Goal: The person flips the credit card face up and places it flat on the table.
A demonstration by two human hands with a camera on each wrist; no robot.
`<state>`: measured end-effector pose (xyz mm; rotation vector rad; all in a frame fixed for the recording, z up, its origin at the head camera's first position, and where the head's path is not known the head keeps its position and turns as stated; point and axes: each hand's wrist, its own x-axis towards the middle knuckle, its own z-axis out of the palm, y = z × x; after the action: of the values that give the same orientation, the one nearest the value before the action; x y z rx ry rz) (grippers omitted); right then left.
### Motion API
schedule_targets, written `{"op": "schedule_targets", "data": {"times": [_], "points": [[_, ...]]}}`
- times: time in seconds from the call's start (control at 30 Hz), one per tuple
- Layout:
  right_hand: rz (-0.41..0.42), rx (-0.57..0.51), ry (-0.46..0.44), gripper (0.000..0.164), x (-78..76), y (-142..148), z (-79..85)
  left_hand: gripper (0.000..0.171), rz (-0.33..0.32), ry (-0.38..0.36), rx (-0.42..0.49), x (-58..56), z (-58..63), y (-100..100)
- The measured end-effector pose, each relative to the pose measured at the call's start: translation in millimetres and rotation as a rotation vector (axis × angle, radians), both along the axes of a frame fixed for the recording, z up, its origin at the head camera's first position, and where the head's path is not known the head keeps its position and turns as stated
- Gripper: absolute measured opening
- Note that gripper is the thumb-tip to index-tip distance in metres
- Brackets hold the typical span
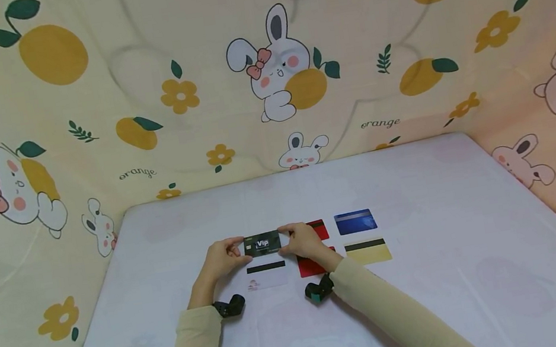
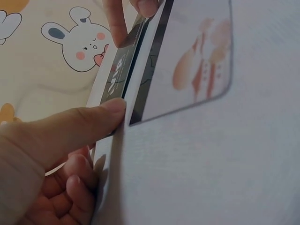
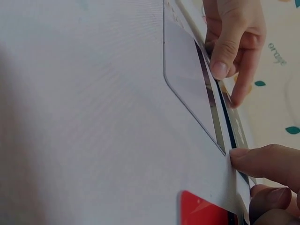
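A black card (image 1: pixel 263 244) printed "Vip" lies between my two hands in the head view. My left hand (image 1: pixel 221 259) pinches its left end, thumb at the near corner and forefinger at the far one. At the right end my right hand (image 1: pixel 304 241) grips it the same way. Just nearer lies a white card (image 1: pixel 268 279) with a black stripe, close to the black card's near edge. In the left wrist view the left thumb (image 2: pixel 115 107) presses on the black card's corner.
To the right lie an upper red card (image 1: pixel 321 227) and a lower red card (image 1: pixel 309 266), both partly hidden by my right hand and forearm. Beyond them are a blue card (image 1: pixel 356 222) and a gold card (image 1: pixel 369 253), all on the white table (image 1: pixel 438 305).
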<state>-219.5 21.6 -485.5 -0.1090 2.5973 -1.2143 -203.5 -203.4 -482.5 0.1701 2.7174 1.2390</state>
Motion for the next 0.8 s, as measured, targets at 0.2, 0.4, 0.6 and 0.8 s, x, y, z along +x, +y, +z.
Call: {"op": "schedule_targets", "data": {"times": [0.2,0.4,0.6,0.8], "points": [[-0.01,0.009,-0.011,0.056,-0.5,1.0,-1.3,0.055,0.005,0.006,-0.013,-1.3,-0.7,1.1],[-0.012,0.01,-0.02,0.055,-0.7,1.6,-1.1,0.055,0.005,0.001,-0.013,-0.8,0.0,1.4],[0.017,0.035,-0.009,0.055,-0.2,2.4,0.5,0.054,0.003,0.012,0.007,-0.2,-2.8,0.8],[0.024,0.006,0.004,0.053,0.7,1.3,0.9,0.051,0.024,0.019,0.033,2.1,-5.7,1.0]]}}
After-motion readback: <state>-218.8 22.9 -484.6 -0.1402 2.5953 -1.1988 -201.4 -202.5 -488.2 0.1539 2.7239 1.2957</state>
